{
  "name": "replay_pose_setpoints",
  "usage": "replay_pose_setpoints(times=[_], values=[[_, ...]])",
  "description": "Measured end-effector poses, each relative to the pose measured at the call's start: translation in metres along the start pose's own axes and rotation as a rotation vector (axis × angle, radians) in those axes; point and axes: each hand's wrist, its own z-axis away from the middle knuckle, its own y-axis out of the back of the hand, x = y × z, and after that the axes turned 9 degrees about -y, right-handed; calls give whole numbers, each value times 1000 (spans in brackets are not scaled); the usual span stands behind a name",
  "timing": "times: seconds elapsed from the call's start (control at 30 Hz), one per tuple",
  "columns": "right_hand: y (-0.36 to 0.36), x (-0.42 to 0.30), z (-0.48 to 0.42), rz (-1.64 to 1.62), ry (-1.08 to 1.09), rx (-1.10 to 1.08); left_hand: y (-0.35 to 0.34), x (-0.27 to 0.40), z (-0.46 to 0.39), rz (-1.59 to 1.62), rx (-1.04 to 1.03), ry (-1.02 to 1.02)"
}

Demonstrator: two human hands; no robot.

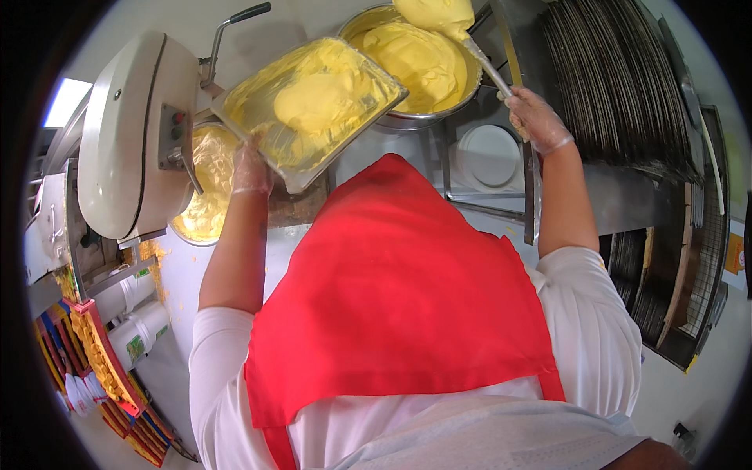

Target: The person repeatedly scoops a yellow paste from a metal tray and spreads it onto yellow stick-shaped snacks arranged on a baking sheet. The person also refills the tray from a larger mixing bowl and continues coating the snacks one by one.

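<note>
My left hand (252, 166), in a clear plastic glove, grips the near left edge of a rectangular metal pan (346, 155). Yellow batter (320, 97) lies in the pan and smears its walls. My right hand (534, 117), gloved as well, holds the handle of a large utensil (490, 67). Its head is heaped with yellow batter and hides its exact kind. That load is above the far right rim of a round metal bowl (420, 122), which holds more yellow batter. The pan is tilted, and its right corner overlaps the bowl's near left rim.
A white mixer (117, 135) stands at left, beside another metal bowl of yellow mixture (202, 235). Round white lids or tubs (489, 155) are on the metal frame below the right hand. Dark trays (611, 88) are stacked at right. White buckets (141, 332) and coloured crates (106, 364) lie lower left.
</note>
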Motion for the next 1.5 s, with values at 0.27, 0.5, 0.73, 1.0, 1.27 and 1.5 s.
replay_pose_setpoints(times=[0.27,0.5,0.73,1.0,1.27,1.5], values=[[-39,20,37,1199,419,421,-63,-4,-17,105,-76,112],[-31,2,32,1258,497,502,-55,-2,5,111,-71,141],[5,-14,4,43,-9,-198,-18,-9,25,144,9,123],[6,-24,-113,1514,-92,293,18,38,94,-18,102,59],[-39,72,-211,1639,-134,-390,26,55,138,27,256,20],[-35,58,-161,787,-341,-190,35,46,140,60,240,15]])
